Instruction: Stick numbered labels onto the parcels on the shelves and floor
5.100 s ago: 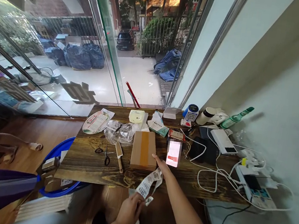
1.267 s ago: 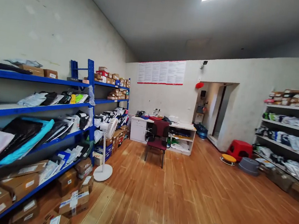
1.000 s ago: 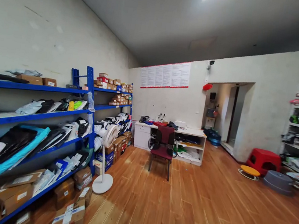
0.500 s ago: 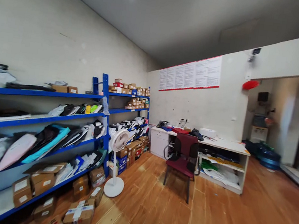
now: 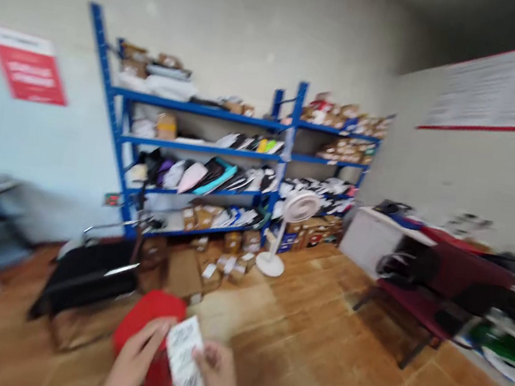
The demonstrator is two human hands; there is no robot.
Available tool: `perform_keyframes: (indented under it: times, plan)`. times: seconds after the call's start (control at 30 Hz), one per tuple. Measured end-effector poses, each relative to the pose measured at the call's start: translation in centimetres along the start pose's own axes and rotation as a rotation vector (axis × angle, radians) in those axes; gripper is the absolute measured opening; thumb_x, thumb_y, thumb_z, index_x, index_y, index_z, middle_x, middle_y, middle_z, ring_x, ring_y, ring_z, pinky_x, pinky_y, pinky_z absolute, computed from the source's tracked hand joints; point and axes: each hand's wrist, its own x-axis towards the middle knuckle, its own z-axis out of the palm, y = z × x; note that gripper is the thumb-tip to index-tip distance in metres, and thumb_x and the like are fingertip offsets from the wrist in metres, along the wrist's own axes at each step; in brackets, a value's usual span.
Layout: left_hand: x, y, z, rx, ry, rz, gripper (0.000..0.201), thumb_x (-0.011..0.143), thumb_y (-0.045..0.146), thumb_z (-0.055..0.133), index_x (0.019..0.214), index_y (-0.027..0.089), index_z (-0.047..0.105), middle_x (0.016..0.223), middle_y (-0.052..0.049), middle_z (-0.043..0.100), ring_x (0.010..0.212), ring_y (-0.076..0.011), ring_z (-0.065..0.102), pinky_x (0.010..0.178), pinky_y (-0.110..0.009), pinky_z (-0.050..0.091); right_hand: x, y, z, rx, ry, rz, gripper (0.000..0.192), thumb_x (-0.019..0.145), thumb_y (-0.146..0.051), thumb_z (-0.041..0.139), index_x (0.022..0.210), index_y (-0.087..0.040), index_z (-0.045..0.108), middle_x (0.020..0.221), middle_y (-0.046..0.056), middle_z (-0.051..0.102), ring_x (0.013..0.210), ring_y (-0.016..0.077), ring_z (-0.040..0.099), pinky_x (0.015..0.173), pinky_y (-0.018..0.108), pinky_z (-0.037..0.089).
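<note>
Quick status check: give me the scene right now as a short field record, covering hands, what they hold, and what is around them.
view: head camera, heavily motion-blurred
left hand: low in the frame, fingers on the paper label strip
right hand: pinches the same strip from the right
grip: both hands on the strip; print unreadable
behind the hands: red stool on the wooden floor
left: black cart
back wall: blue shelving loaded with parcels and cardboard boxes
by the shelving: white standing fan
right: dark red chair at a white desk
</note>
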Motion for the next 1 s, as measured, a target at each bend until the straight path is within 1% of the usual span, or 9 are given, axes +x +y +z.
perform_keyframes:
  times: [0.07,0.13,0.2,0.3,0.4,0.6,0.77,0.9,1.0]
  plan:
    - [2.1,-1.0,-4.7,-0.077,-0.023,-0.03,0.046,0.069,0.061,0.058,0.082,0.018,0.069,0.087,-0.005,0.07,0.086,-0.0248,0.063,0.074,-0.033,0.052,1.8,0.2,5.1,0.077,-0.031,0.023,0.045,0.069,-0.057,0.063,0.075,-0.013,0.063,0.068,0.003,0.066,0.06,0.0141,0.058,0.056,0.026,0.046]
    - [3.9,-1.3,-9.5,-0.269,-0.148,-0.044,0.057,0.065,0.067,0.056,0.082,0.014,0.068,0.083,-0.008,0.071,0.082,-0.0243,0.064,0.074,-0.034,0.052,3.6,-0.1,10.3,0.138,-0.04,0.048,0.051,0.058,-0.063,0.068,0.068,-0.014,0.061,0.056,0.002,0.062,0.049,0.0127,0.052,0.047,0.024,0.04]
    - [5.3,-1.1,-14.1,-0.383,-0.178,-0.063,0.059,0.061,0.067,0.059,0.083,0.013,0.066,0.077,-0.007,0.07,0.075,-0.0212,0.064,0.071,-0.033,0.051,5.3,-0.7,15.2,0.136,-0.035,0.059,0.052,0.054,-0.065,0.068,0.062,-0.015,0.057,0.048,-0.001,0.056,0.043,0.0105,0.045,0.042,0.023,0.034]
    - [6.8,-0.5,-20.3,-0.417,-0.138,-0.063,0.056,0.058,0.064,0.064,0.083,0.015,0.064,0.074,-0.004,0.067,0.071,-0.017,0.062,0.067,-0.03,0.05,7.3,-1.1,21.7,0.084,-0.032,0.052,0.051,0.056,-0.065,0.066,0.052,-0.019,0.045,0.042,-0.006,0.044,0.04,0.007,0.035,0.039,0.021,0.026]
    - [8.6,-0.9,-25.7,-0.403,-0.085,-0.057,0.055,0.058,0.064,0.065,0.083,0.015,0.063,0.076,-0.003,0.066,0.073,-0.0157,0.06,0.067,-0.028,0.048,9.6,-0.7,27.0,0.047,-0.051,0.057,0.051,0.057,-0.062,0.067,0.05,-0.02,0.038,0.042,-0.007,0.039,0.041,0.0063,0.03,0.04,0.021,0.022]
    - [14.9,-3.6,-34.0,-0.468,0.005,-0.076,0.054,0.059,0.062,0.064,0.084,0.013,0.061,0.074,-0.003,0.065,0.074,-0.0165,0.059,0.071,-0.03,0.047,16.3,0.5,35.8,-0.191,-0.055,-0.001,0.049,0.065,-0.061,0.061,0.051,-0.022,0.035,0.047,-0.007,0.035,0.046,0.0081,0.03,0.043,0.022,0.024]
    - [23.6,-6.0,-40.6,-0.483,0.079,-0.057,0.044,0.059,0.05,0.069,0.084,0.015,0.062,0.073,-0.003,0.064,0.069,-0.0162,0.058,0.068,-0.03,0.047,25.3,2.0,43.3,-0.258,-0.099,-0.033,0.049,0.067,-0.061,0.058,0.052,-0.022,0.033,0.048,-0.007,0.032,0.048,0.0093,0.028,0.044,0.023,0.026]
    - [31.1,-7.1,-46.4,-0.277,0.29,0.012,0.029,0.057,0.036,0.072,0.075,0.015,0.064,0.063,0.001,0.059,0.057,-0.0105,0.048,0.057,-0.023,0.039,33.8,3.4,50.2,-0.261,-0.199,0.007,0.053,0.062,-0.065,0.059,0.051,-0.023,0.03,0.048,-0.008,0.028,0.048,0.0091,0.027,0.043,0.023,0.025]
    - [36.0,-8.3,-50.5,-0.239,0.484,0.048,0.02,0.058,0.03,0.071,0.067,0.016,0.06,0.056,0.005,0.051,0.05,-0.0076,0.039,0.051,-0.021,0.032,39.0,4.2,55.8,-0.294,-0.312,0.085,0.053,0.06,-0.066,0.059,0.051,-0.023,0.028,0.047,-0.008,0.027,0.048,0.0092,0.027,0.043,0.023,0.026]
